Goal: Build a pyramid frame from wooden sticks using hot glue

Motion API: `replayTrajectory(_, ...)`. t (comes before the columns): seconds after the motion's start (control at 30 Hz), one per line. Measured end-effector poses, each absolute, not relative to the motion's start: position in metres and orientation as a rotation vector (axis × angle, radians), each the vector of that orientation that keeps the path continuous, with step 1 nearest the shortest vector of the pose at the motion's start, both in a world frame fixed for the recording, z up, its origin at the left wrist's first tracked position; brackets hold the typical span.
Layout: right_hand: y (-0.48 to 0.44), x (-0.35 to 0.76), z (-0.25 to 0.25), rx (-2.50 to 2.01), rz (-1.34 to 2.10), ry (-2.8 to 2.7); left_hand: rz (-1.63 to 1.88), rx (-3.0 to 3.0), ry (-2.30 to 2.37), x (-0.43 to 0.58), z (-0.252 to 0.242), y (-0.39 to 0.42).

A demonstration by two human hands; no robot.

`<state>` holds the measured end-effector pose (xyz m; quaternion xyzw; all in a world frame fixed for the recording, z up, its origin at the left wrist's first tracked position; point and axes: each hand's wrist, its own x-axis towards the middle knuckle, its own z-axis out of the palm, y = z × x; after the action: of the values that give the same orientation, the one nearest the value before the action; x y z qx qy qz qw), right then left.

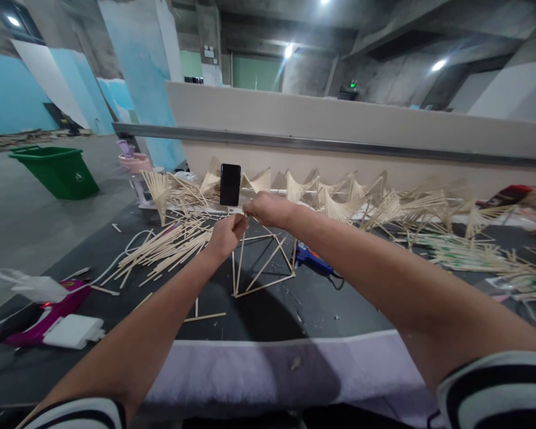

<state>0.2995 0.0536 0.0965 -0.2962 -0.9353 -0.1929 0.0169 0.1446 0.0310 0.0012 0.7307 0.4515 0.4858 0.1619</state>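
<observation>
Both hands meet at the top of a frame of thin wooden sticks [263, 288] standing on the dark table. My left hand [226, 235] is closed, its fingers pinching a stick at the frame's upper end. My right hand [268, 208] is also closed against the same joint, fingertips pressed together; exactly what it pinches is hidden. Just right of the frame lies a blue glue gun [312, 259]. Behind the hands a black phone [230, 185] stands upright. A pile of loose wooden sticks [170, 247] spreads to the left of my left hand.
Twisted fan-shaped stick pieces [337, 205] line the table's back along a pale board [339, 122]. A magenta power strip [58, 310] with white plugs sits at left. More sticks [464, 253] lie at right. A green bin [58, 173] stands on the floor. Lilac cloth [250, 369] covers the front edge.
</observation>
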Motion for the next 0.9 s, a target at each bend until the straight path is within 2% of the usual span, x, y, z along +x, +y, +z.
replayTrajectory(0.9, 0.0499, 0.2996, 0.1006, -0.961, -0.585, -2.950, 1.359, 2.094, 1.303, 0.1445, 0.0002, 0.0316)
